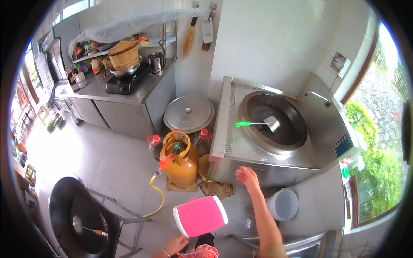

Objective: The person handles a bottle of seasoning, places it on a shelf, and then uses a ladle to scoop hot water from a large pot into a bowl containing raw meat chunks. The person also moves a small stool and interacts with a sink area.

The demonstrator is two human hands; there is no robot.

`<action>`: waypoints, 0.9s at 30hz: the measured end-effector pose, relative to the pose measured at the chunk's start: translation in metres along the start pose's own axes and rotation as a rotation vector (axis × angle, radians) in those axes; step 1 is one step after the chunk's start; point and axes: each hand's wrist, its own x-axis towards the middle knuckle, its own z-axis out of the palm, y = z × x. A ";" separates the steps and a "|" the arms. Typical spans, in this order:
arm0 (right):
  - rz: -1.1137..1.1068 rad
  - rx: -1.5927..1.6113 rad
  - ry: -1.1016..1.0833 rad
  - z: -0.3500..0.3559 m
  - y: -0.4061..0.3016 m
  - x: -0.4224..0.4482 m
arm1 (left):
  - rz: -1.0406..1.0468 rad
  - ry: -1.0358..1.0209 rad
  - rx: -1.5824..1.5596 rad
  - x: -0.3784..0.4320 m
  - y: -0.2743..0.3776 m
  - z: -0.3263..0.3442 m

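Note:
My left hand (176, 245), a bracelet at its wrist, grips the near left corner of a pink cutting board with white ends (201, 216), held above the floor. Empty, my right hand (247, 178) reaches forward in front of the steel wok range (277, 166), its fingers slightly bent and apart. Set into the range top is a large dark wok (285, 113). A spatula with a green handle (243, 124) lies across its left rim, the metal blade (272, 124) inside.
An orange gas cylinder (184, 161) with a yellow hose (161, 193) stands left of the range. Nearby are a large lidded pot (188, 113) and plastic bottles (204, 137). A second wok (71, 206) holds a ladle (78, 224). A white bucket (282, 204) sits right of my arm.

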 end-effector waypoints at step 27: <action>-0.074 0.107 0.253 -0.141 -0.145 0.192 | -0.231 0.116 -0.172 0.062 0.105 -0.007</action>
